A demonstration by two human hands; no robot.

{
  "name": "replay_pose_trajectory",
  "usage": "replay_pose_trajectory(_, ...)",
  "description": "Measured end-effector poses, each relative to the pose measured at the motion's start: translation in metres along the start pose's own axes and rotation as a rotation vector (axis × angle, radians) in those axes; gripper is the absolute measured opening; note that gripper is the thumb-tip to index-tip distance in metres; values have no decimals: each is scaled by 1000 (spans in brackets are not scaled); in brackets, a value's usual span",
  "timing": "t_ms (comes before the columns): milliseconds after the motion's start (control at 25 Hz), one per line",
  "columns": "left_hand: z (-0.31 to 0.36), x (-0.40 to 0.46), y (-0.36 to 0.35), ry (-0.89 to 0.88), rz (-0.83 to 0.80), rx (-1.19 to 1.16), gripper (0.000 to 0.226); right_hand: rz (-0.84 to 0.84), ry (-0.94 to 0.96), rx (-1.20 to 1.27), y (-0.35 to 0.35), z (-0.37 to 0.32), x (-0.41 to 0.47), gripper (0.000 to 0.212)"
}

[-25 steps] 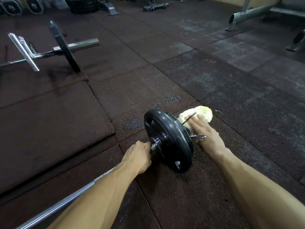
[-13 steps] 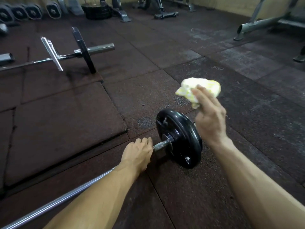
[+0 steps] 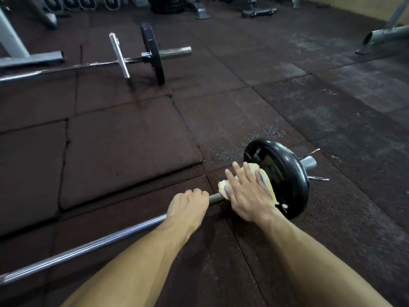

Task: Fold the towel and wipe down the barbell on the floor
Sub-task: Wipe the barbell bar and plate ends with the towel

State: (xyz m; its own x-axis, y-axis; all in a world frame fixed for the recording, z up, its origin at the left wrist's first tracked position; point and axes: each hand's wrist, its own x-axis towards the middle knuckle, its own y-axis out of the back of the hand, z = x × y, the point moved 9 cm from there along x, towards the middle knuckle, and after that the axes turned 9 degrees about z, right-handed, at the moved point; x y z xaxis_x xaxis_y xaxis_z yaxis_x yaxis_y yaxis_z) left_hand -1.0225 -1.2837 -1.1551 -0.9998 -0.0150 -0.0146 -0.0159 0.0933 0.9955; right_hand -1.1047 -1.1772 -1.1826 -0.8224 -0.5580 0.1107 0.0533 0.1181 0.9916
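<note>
Plate crowds towel under right hand; 2nd barbell well apart.

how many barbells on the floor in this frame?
2. Near barbell under the left hand and the towel; far barbell upper left. Background clutter may hide more.

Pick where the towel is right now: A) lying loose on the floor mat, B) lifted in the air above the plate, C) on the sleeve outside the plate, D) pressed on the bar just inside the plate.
D: the right hand presses the towel onto the bar against the inner face of the plate, while the left hand holds the bar beside it.
</note>
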Motion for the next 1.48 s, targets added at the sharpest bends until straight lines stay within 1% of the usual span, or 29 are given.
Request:
replay_pose_trajectory(40, -1, -1, -2, 2, -7, -2, 19, -41, -42, 5, -13, 0, 1, 59)
replay_pose_trajectory(80, -4, -3, -5, 1, -20, -1, 20, -42, -72, 21, -20, -3, 0, 61)
replay_pose_trajectory(200, -14, -6, -11, 23, -46, -19, 22, 49, -91, 57, -15, -4, -5, 64)
replay_pose_trajectory(320, -27, -12, -12, 88, -20, -56, 26, 64, -40, 122, -11, -30, -10, 52)
replay_pose_trajectory(440, -42, -26, -17, 159, -4, -68, 29, 68, 17, 118, -15, -52, -14, 42)
replay_pose_trajectory(520, -52, -31, -16, 173, 0, -67, 33, 56, 60, 16, -13, -34, -12, 39)
replay_pose_trajectory(600, -64, -39, -13, 222, -7, -95, 38, 25, -1, -93, -7, -3, -7, 45)
replay_pose_trajectory(680, -70, -48, -12, 239, 18, -134, 41, -15, -71, -65, -3, 3, -10, 54)
replay_pose_trajectory(760, -68, -53, -15, 205, 38, -137, 38, 44, -78, -78, -4, -19, -17, 53)
replay_pose_trajectory(840, -68, -57, -19, 151, 83, -120, 28, 73, -54, -28, -6, -55, -20, 45)
replay_pose_trajectory(920, -69, -60, -21, 151, 89, -127, 19, 91, 61, -10, -12, -100, -27, 41)
replay_pose_trajectory(960, -71, -60, -22, 154, 91, -130, 18, 130, 115, -3, -12, -118, -28, 42)
replay_pose_trajectory(1000, -71, -59, -23, 160, 100, -154, 17, 137, 144, 15, -10, -127, -28, 41)
replay_pose_trajectory(1080, -74, -62, -22, 163, 114, -194, 14, 141, 193, -58, -10, -123, -26, 36)
replay_pose_trajectory(1120, -76, -67, -23, 145, 116, -183, 14, 139, 186, -115, -9, -110, -24, 35)
replay_pose_trajectory(1200, -86, -84, -27, 127, 139, -159, 23, 160, 54, -112, -3, -79, -25, 35)
replay_pose_trajectory(1240, -98, -94, -29, 132, 160, -142, 28, 175, -15, -84, 2, -77, -27, 34)
replay_pose_trajectory(1280, -111, -104, -32, 149, 177, -120, 31, 180, -45, -74, 4, -87, -30, 33)
replay_pose_trajectory(1320, -126, -114, -36, 182, 184, -100, 34, 179, -32, -62, 0, -110, -31, 33)
replay_pose_trajectory(1360, -140, -123, -39, 220, 181, -87, 35, 162, 22, -38, -6, -141, -32, 35)
replay_pose_trajectory(1440, -164, -137, -46, 300, 169, -96, 33, 127, 196, 24, -18, -204, -39, 41)
replay_pose_trajectory(1480, -170, -141, -46, 317, 160, -103, 31, 129, 247, 29, -16, -218, -40, 42)
